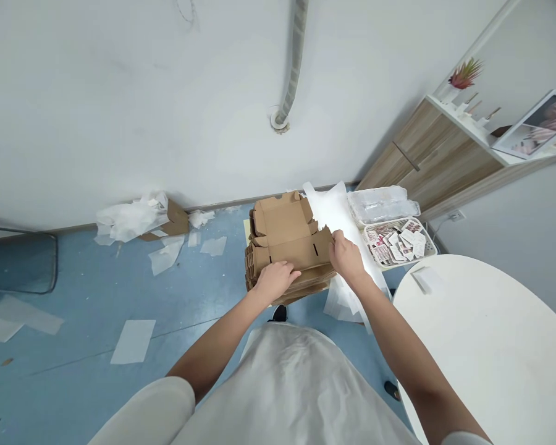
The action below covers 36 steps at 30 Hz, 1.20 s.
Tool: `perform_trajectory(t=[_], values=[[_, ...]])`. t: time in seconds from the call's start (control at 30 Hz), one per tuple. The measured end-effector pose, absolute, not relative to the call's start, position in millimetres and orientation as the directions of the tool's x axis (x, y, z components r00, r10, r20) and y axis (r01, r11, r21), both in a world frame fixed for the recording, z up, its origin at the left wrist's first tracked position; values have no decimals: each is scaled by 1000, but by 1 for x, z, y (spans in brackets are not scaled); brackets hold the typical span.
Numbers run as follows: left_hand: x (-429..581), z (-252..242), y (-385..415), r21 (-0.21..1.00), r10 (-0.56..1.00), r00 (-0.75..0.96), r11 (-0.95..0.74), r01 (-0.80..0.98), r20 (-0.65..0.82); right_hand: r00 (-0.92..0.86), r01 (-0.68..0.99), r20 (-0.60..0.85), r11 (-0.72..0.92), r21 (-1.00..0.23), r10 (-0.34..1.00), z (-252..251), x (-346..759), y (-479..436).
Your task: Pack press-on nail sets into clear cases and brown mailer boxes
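Observation:
A stack of flat brown cardboard box blanks (pixel 282 238) lies on a low surface in front of me. My left hand (pixel 274 279) rests on the near left edge of the stack, fingers curled over the top blank. My right hand (pixel 346 254) pinches the right edge of the top blank, beside a pile of white tissue sheets (pixel 336 210). Both arms reach forward over my white clothing.
A white round table (pixel 486 346) stands at my right. Two clear trays sit behind it, one holding small printed packets (pixel 398 242). A wooden cabinet (pixel 435 157) lines the right wall. White paper scraps (pixel 132 341) and an open cardboard box (pixel 167 219) litter the blue floor.

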<state>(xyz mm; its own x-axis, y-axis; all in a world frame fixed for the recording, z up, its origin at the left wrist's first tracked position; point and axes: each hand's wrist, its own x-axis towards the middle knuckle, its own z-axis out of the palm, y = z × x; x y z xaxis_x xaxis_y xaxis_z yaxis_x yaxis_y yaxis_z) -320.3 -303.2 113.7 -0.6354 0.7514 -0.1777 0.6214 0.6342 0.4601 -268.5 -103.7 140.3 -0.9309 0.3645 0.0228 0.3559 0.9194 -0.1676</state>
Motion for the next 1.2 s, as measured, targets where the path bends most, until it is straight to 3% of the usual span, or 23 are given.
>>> perform_trajectory(t=[0.1, 0.2, 0.3, 0.37, 0.43, 0.53, 0.6, 0.67, 0.8, 0.9, 1.0, 1.2], values=[[-323, 116, -305, 432, 770, -617, 618, 657, -163, -917, 285, 186, 907, -311, 352, 145, -251, -106], [-326, 119, -305, 372, 768, -623, 628, 684, -151, -916, 141, 309, 924, -355, 258, 141, -230, -120], [-329, 122, -307, 337, 767, -630, 629, 701, -121, -985, 22, 151, 930, -368, 83, 128, -216, -137], [-330, 124, -310, 357, 778, -625, 603, 713, -66, -997, 28, 52, 906, -422, 55, 122, -214, -141], [-330, 126, -313, 392, 788, -616, 561, 729, 17, -988, 98, 45, 833, -545, 146, 123, -217, -137], [-329, 128, -316, 421, 790, -594, 492, 762, 152, -913, 187, 89, 603, -776, 398, 139, -227, -125], [-327, 130, -315, 414, 788, -574, 456, 788, 223, -905, 188, 49, 500, -846, 423, 157, -235, -119], [-323, 133, -312, 399, 797, -544, 423, 813, 262, -918, 185, 20, 472, -862, 395, 177, -242, -118], [-313, 139, -305, 405, 817, -496, 364, 839, 293, -915, 198, 97, 645, -738, 392, 207, -253, -124], [-308, 146, -304, 476, 812, -496, 321, 819, 307, -905, 210, 151, 725, -656, 398, 214, -257, -125], [-310, 153, -310, 567, 782, -544, 310, 763, 304, -891, 175, 214, 736, -654, 402, 211, -255, -122], [-334, 155, -326, 679, 482, -802, 458, 574, 353, -763, 58, 415, 692, -719, 496, 202, -236, -116]])
